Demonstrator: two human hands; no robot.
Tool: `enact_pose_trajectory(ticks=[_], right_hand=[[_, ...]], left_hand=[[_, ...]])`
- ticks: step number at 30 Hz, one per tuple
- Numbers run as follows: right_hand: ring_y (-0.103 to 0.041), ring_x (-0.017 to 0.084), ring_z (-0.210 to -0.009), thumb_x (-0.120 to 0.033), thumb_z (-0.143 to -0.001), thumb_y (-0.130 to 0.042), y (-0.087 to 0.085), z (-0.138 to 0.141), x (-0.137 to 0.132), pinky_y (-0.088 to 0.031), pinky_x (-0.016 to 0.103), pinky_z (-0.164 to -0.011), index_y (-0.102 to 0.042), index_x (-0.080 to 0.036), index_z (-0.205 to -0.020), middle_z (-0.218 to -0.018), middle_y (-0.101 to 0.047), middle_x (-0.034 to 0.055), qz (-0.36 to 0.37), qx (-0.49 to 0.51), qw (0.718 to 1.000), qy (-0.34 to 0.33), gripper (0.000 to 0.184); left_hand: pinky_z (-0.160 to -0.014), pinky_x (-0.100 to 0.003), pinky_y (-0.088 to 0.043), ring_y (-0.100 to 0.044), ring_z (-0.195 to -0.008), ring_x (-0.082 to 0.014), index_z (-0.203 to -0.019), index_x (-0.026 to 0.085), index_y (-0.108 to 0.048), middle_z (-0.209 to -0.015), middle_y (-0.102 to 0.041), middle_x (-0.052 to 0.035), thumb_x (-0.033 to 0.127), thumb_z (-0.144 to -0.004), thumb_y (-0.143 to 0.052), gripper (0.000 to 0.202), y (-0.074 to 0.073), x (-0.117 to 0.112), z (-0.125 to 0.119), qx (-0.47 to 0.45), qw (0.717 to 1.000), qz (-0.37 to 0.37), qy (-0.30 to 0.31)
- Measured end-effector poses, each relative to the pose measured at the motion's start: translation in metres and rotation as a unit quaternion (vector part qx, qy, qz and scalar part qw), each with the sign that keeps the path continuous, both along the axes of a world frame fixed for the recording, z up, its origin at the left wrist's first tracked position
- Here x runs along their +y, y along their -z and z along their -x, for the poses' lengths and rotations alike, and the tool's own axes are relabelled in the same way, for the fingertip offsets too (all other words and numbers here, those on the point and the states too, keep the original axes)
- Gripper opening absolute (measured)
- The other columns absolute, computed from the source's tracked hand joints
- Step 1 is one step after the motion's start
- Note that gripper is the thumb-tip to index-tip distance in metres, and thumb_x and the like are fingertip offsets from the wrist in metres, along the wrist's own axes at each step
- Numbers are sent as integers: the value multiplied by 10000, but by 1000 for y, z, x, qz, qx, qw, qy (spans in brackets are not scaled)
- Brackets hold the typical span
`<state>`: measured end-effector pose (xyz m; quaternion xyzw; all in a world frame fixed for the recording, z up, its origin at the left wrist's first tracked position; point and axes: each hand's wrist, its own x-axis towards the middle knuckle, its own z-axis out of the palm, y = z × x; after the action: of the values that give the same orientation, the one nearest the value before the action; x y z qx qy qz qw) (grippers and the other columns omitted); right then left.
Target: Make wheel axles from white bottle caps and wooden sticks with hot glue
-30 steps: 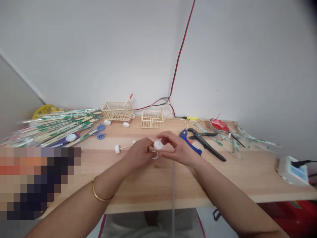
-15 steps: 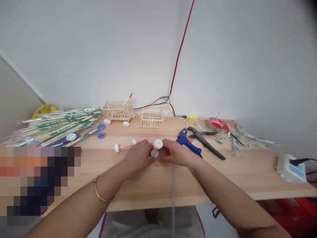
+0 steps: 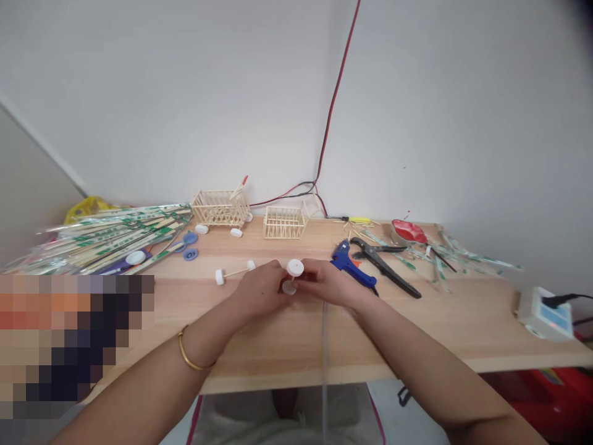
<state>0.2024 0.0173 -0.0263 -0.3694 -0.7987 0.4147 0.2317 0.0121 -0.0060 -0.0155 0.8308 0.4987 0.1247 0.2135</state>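
My left hand [image 3: 259, 289] and my right hand [image 3: 330, 285] meet at the middle of the wooden table [image 3: 296, 334]. Together they pinch a small axle piece made of two white bottle caps [image 3: 293, 271] on a short stick, one cap above the other. Both hands have their fingers curled round it. A second axle with two white wheels [image 3: 234, 273] lies flat on the table just left of my left hand. A gold bangle sits on my left wrist.
Two stick-built baskets [image 3: 220, 209] [image 3: 284, 222] stand at the back. A blue glue gun [image 3: 353, 269] and black pliers [image 3: 384, 264] lie right of my hands. Wrapped chopsticks [image 3: 99, 238] pile at left, blue and white caps [image 3: 188, 246] beside them. A white power strip [image 3: 546, 312] sits far right.
My hands have dropped slightly toward the table with the cap piece; my right hand moved off the glue gun area, which now shows fully.
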Motion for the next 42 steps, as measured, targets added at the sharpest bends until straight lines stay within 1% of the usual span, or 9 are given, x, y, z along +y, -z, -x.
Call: enact_pose_trajectory(ticks=[3,5,11,16,21,30,33,38,42], right_hand=[[-615,167,-849,-284,-802,-605,0,-1,0,-481,286,-742,-632,-170,-957,-931,-661,43,17,16,1000,-12,194],[-615,167,-842,-277,-792,-616,-1,-1,0,-483,286,-738,-630,-165,-955,-930,-662,47,20,20,999,-18,198],[-609,161,-798,-296,-785,-624,-2,-4,0,-483,292,-720,-642,-174,-936,-891,-667,36,-13,-8,1000,-6,194],[-610,159,-806,-272,-791,-609,-1,-7,2,-480,291,-725,-631,-175,-946,-902,-664,35,-15,-15,1000,-8,184],[-615,155,-795,-265,-786,-609,1,-6,2,-479,285,-715,-617,-168,-915,-891,-664,35,6,-14,1000,-9,162],[-597,151,-764,-260,-799,-581,1,1,1,-466,274,-690,-640,-161,-887,-839,-665,30,12,-2,1000,14,146],[-589,149,-762,-238,-795,-568,1,3,1,-458,276,-701,-644,-157,-870,-834,-665,27,6,-2,1000,21,133],[-579,149,-746,-232,-792,-556,8,5,4,-447,263,-670,-636,-164,-843,-799,-652,17,-2,15,999,34,117],[-556,137,-715,-233,-782,-562,8,4,5,-428,252,-650,-630,-168,-825,-788,-632,11,-12,18,999,34,103]], left_hand=[[-713,-287,-423,-578,-861,-214,-905,203,-637,-934,-616,-68,315,-745,-583,203,1,-1,-1,-4,1000,3,-9],[-709,-286,-419,-576,-849,-209,-898,197,-636,-916,-619,-69,309,-767,-556,190,2,0,-1,-3,1000,-4,1],[-655,-278,-392,-566,-799,-197,-919,193,-625,-874,-616,-64,298,-795,-500,205,7,3,0,5,999,-35,30],[-616,-267,-374,-560,-768,-189,-953,201,-616,-860,-614,-53,277,-777,-509,219,9,7,2,8,998,-36,45],[-619,-269,-379,-562,-768,-193,-933,186,-621,-863,-619,-59,302,-775,-521,220,5,9,3,9,998,-28,54],[-705,-269,-424,-591,-823,-195,-906,193,-629,-915,-655,-57,245,-766,-521,185,-4,11,3,-28,997,5,77],[-703,-271,-427,-597,-826,-198,-902,189,-633,-925,-662,-64,250,-777,-504,189,-5,12,2,-23,997,2,80],[-673,-268,-421,-599,-821,-196,-900,178,-626,-954,-664,-73,240,-782,-468,207,-6,13,2,-5,996,-15,92],[-652,-259,-409,-596,-822,-193,-945,190,-627,-957,-666,-60,229,-770,-474,235,-13,12,2,-22,995,-14,101]])
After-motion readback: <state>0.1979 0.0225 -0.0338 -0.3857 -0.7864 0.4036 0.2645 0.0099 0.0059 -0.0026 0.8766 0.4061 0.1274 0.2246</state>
